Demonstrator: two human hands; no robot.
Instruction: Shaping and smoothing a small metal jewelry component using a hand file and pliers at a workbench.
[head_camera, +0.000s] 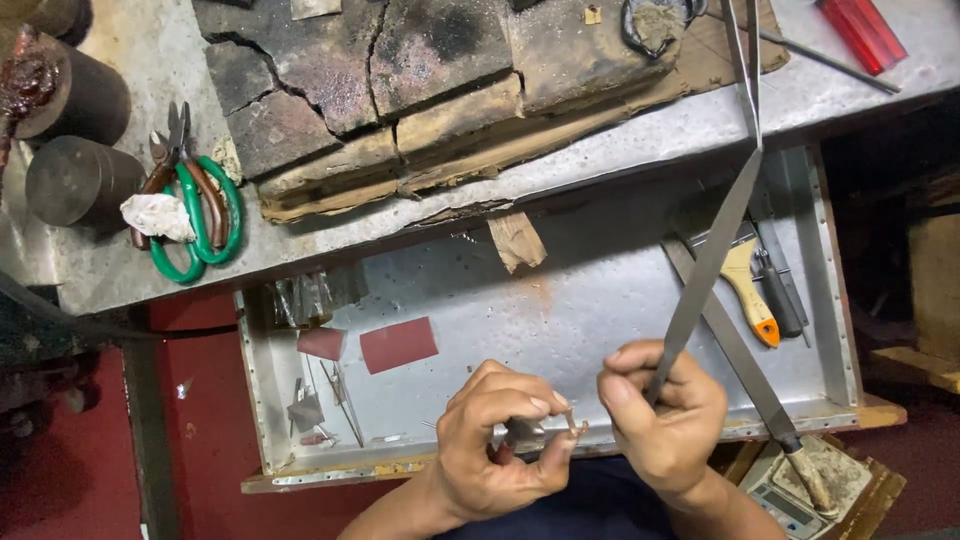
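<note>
My left hand pinches a tiny pale metal piece between thumb and fingertips, low over the open drawer. My right hand grips the lower end of a long, flat grey metal file, which slants up and to the right past the bench edge. The two hands almost meet, with the small piece between them. How the piece is shaped is too small to make out.
A metal drawer holds red abrasive sheets, an orange-handled tool and other files. On the bench lie a cracked burnt block, green-handled pliers and dark cylinders. A small scale sits lower right.
</note>
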